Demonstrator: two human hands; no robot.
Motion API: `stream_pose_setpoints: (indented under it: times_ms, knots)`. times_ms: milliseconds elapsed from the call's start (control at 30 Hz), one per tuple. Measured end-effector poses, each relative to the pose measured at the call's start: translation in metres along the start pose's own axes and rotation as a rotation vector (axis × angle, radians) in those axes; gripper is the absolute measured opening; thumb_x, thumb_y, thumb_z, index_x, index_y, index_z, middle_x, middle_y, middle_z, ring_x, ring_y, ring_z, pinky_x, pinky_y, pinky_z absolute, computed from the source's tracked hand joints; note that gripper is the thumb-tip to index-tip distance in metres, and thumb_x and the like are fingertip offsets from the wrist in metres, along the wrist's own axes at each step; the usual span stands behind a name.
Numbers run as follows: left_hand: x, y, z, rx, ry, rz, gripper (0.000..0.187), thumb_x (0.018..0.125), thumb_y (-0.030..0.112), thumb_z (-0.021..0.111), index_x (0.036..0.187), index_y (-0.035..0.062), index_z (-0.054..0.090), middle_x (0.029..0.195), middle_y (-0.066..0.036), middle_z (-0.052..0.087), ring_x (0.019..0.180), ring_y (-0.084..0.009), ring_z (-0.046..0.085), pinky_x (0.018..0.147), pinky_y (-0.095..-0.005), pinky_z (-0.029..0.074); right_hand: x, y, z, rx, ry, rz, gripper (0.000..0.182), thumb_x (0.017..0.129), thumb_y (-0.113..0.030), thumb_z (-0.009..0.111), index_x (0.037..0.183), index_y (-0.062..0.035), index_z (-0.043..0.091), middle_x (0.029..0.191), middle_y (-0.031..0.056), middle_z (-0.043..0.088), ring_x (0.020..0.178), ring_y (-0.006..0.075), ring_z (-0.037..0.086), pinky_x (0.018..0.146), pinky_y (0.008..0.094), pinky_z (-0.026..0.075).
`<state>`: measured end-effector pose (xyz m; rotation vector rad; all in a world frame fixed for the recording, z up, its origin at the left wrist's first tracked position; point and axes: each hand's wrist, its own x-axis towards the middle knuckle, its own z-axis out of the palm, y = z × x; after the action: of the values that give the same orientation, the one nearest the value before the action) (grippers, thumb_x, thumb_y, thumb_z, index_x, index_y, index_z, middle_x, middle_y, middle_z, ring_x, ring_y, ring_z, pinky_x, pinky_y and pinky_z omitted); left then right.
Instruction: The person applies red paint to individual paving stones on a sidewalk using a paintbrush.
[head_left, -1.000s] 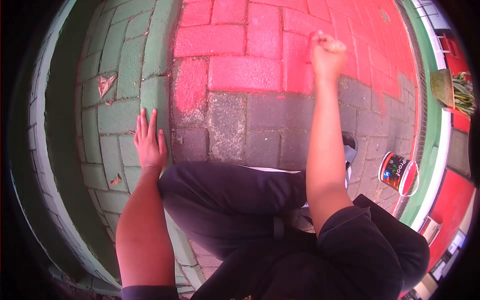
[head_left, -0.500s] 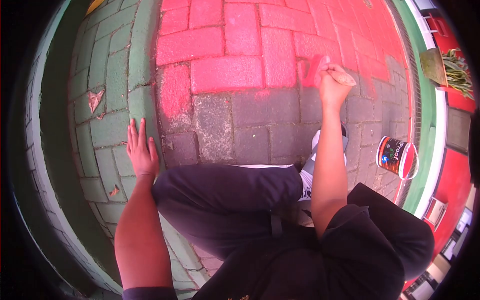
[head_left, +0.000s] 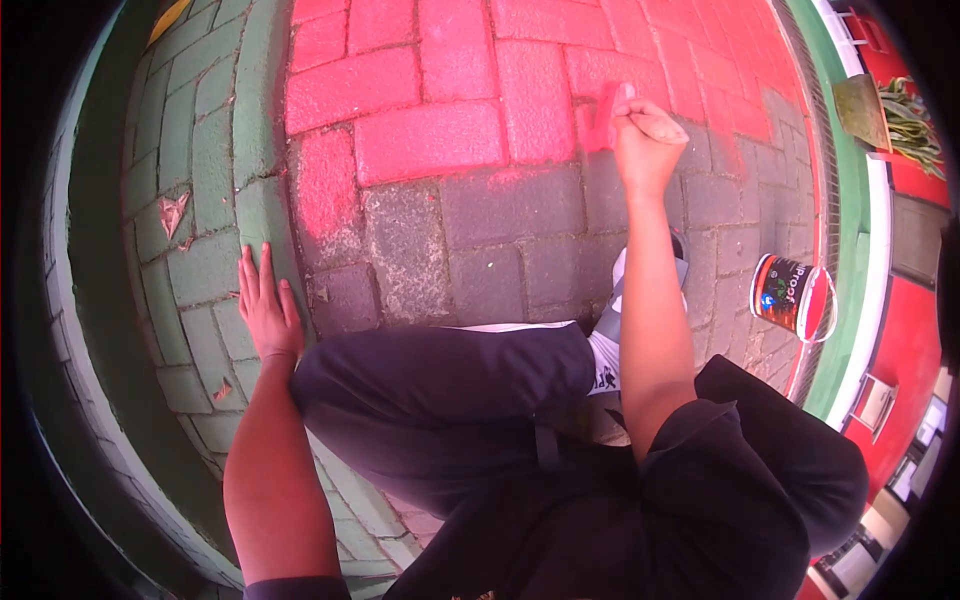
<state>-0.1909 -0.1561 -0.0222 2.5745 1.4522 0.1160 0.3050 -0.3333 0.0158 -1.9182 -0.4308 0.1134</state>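
Observation:
My right hand is closed around a paintbrush, its red-coated bristle end on the paving by the border of the wet red paint. The fingers hide most of its handle. Bright red pavers spread across the far side, and unpainted grey pavers lie nearer my knee. Fingers stretched out, my left hand rests flat on the green-painted brick edge and holds nothing.
A paint bucket with a white handle and red inside stands to the right of my shoe. Beyond it run a drain grating and a green strip with a potted plant. Dry leaves lie on the green bricks.
My right hand and the paintbrush have shifted slightly left and away from me along the paint border. The whole view has moved a little; my left hand stays on the green bricks.

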Motion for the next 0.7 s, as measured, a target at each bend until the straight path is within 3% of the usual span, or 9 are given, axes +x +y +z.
stream_pose_setpoints:
  times_ms: [67, 133, 200, 267, 367, 467, 533, 667, 700]
  knots:
    - [0.005, 0.003, 0.001, -0.009, 0.020, 0.020, 0.057, 0.104, 0.026, 0.040, 0.161, 0.0212, 0.033, 0.169, -0.010, 0.023, 0.155, -0.0338, 0.022, 0.123, -0.0498, 0.020, -0.009, -0.015, 0.009, -0.172, -0.008, -0.231, 0.015, 0.086, -0.008, 0.072, 0.071, -0.0090, 0.074, 0.079, 0.0060, 0.076, 0.072, 0.0164, 0.072, 0.066, 0.0332, 0.055]
    - [0.003, 0.003, 0.000, 0.014, -0.002, -0.007, 0.057, 0.104, 0.025, 0.040, 0.161, 0.0210, 0.032, 0.169, -0.011, 0.023, 0.156, -0.0340, 0.021, 0.123, -0.0500, 0.020, -0.024, -0.022, 0.021, -0.116, -0.387, -0.274, 0.006, 0.082, -0.014, 0.076, 0.076, -0.0129, 0.077, 0.090, 0.0107, 0.077, 0.089, 0.0218, 0.076, 0.081, 0.0340, 0.057]
    - [0.003, 0.002, 0.001, 0.018, -0.001, 0.000, 0.057, 0.104, 0.025, 0.040, 0.161, 0.0210, 0.032, 0.169, -0.011, 0.023, 0.156, -0.0340, 0.021, 0.123, -0.0500, 0.020, -0.029, -0.019, 0.028, -0.051, -0.548, -0.285, 0.008, 0.083, -0.015, 0.076, 0.075, -0.0135, 0.077, 0.087, 0.0092, 0.078, 0.083, 0.0190, 0.075, 0.083, 0.0335, 0.057]
    - [0.003, 0.002, 0.001, 0.019, 0.003, -0.001, 0.057, 0.104, 0.025, 0.040, 0.161, 0.0211, 0.032, 0.169, -0.011, 0.023, 0.156, -0.0340, 0.021, 0.123, -0.0500, 0.019, -0.019, -0.066, 0.019, -0.299, -0.821, -0.087, 0.007, 0.079, 0.001, 0.069, 0.075, -0.0032, 0.073, 0.090, 0.0065, 0.076, 0.086, 0.0145, 0.072, 0.080, 0.0287, 0.056]
    - [0.004, 0.003, 0.000, 0.025, -0.010, -0.015, 0.057, 0.104, 0.026, 0.040, 0.161, 0.0209, 0.032, 0.169, -0.011, 0.023, 0.156, -0.0340, 0.021, 0.123, -0.0500, 0.019, 0.064, -0.028, 0.032, -0.126, -0.701, 0.086, 0.022, 0.094, -0.013, 0.065, 0.075, -0.0072, 0.073, 0.071, 0.0067, 0.072, 0.066, 0.0125, 0.068, 0.055, 0.0327, 0.051]
    - [0.004, 0.003, 0.001, 0.023, -0.012, -0.015, 0.057, 0.104, 0.026, 0.040, 0.161, 0.0208, 0.032, 0.169, -0.011, 0.022, 0.156, -0.0339, 0.020, 0.123, -0.0501, 0.019, 0.125, -0.022, 0.045, -0.127, -0.594, 0.001, 0.019, 0.092, -0.009, 0.061, 0.077, -0.0064, 0.073, 0.075, 0.0076, 0.074, 0.070, 0.0142, 0.070, 0.059, 0.0351, 0.052]
    - [0.004, 0.003, 0.000, 0.033, -0.019, -0.014, 0.057, 0.104, 0.025, 0.040, 0.161, 0.0203, 0.032, 0.169, -0.011, 0.022, 0.156, -0.0343, 0.020, 0.123, -0.0502, 0.019, 0.135, -0.036, 0.050, -0.443, -0.238, -0.611, 0.020, 0.092, -0.011, 0.059, 0.076, -0.0069, 0.071, 0.084, 0.0066, 0.077, 0.074, 0.0182, 0.073, 0.065, 0.0366, 0.055]
    - [0.005, 0.003, 0.000, 0.015, -0.013, 0.001, 0.057, 0.104, 0.025, 0.040, 0.161, 0.0197, 0.032, 0.169, -0.011, 0.023, 0.156, -0.0346, 0.020, 0.123, -0.0501, 0.019, 0.100, 0.007, 0.062, -0.127, -0.813, -0.681, 0.010, 0.085, -0.017, 0.067, 0.077, -0.0143, 0.072, 0.097, 0.0072, 0.078, 0.086, 0.0252, 0.074, 0.075, 0.0372, 0.058]
    - [0.005, 0.002, -0.001, 0.004, -0.018, -0.003, 0.057, 0.104, 0.025, 0.040, 0.161, 0.0193, 0.033, 0.169, -0.011, 0.023, 0.156, -0.0349, 0.020, 0.123, -0.0500, 0.019, 0.066, -0.004, 0.044, -0.392, -0.843, -0.804, 0.008, 0.084, -0.017, 0.069, 0.076, -0.0150, 0.071, 0.102, 0.0074, 0.078, 0.091, 0.0251, 0.075, 0.078, 0.0374, 0.059]
